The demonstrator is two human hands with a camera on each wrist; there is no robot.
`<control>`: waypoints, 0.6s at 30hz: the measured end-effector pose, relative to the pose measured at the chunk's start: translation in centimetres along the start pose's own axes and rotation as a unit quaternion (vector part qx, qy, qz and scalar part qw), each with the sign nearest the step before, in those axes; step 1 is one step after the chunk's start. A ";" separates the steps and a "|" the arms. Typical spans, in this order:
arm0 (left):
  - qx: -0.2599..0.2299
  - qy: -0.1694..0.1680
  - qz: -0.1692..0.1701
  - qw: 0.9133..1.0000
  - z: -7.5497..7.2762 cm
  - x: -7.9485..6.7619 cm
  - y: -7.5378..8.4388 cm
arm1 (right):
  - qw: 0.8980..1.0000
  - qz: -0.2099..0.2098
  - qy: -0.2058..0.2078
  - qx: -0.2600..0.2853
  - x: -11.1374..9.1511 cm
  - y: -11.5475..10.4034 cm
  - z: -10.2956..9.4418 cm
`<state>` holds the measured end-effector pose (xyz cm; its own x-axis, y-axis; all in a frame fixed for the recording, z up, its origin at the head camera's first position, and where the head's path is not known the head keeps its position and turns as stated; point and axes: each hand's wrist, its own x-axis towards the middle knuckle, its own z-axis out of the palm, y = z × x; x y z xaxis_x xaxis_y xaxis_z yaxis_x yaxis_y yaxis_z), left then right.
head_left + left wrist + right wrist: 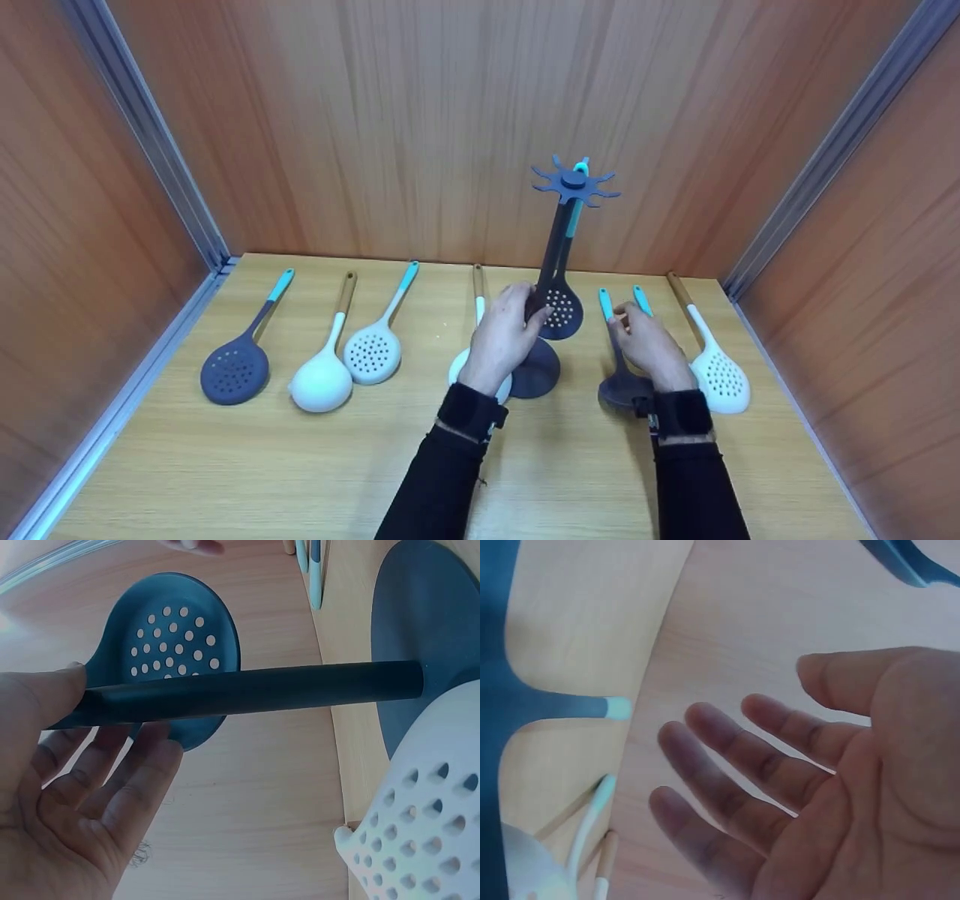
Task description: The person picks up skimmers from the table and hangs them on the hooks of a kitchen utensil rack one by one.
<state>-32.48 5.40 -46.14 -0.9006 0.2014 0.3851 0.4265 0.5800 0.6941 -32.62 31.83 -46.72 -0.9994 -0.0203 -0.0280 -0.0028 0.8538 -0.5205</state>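
A dark utensil stand has a spoked hook top (573, 180), a straight pole (262, 692) and a round base (536, 371). My left hand (499, 330) grips the pole partway up, thumb on one side and fingers behind. From the stand's top hangs a dark skimmer (562, 311) with a turquoise handle end, its perforated head beside the pole. Below my left hand lies a white perforated utensil (420, 840), partly covered in the head view. My right hand (651, 341) is over a dark ladle (622, 390) and a second turquoise handle (641, 298), fingers loosely spread and holding nothing.
On the left lie a dark perforated turner (235, 371), a white ladle (321, 382) and a white skimmer (373, 352). A white perforated turner (720, 379) with a wooden handle lies at the far right. Wooden panels (375, 135) enclose the table's back and sides.
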 end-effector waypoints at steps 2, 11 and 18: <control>-0.001 0.000 -0.001 1.000 0.0 0.0 0.0 | 1.000 0.001 -0.009 -0.007 0.1 0.2 0.2; -0.013 -0.005 -0.008 1.000 0.1 0.1 0.0 | 0.999 0.008 -0.027 -0.014 0.3 0.9 0.6; -0.012 -0.003 0.000 1.000 0.1 0.1 0.0 | 0.999 0.010 -0.039 -0.020 0.1 0.9 0.4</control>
<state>-32.61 5.51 -46.17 -0.9010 0.2065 0.3814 0.4285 0.5608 0.7084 -32.75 32.37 -47.51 -0.9935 -0.0416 -0.1058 0.0149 0.8750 -0.4839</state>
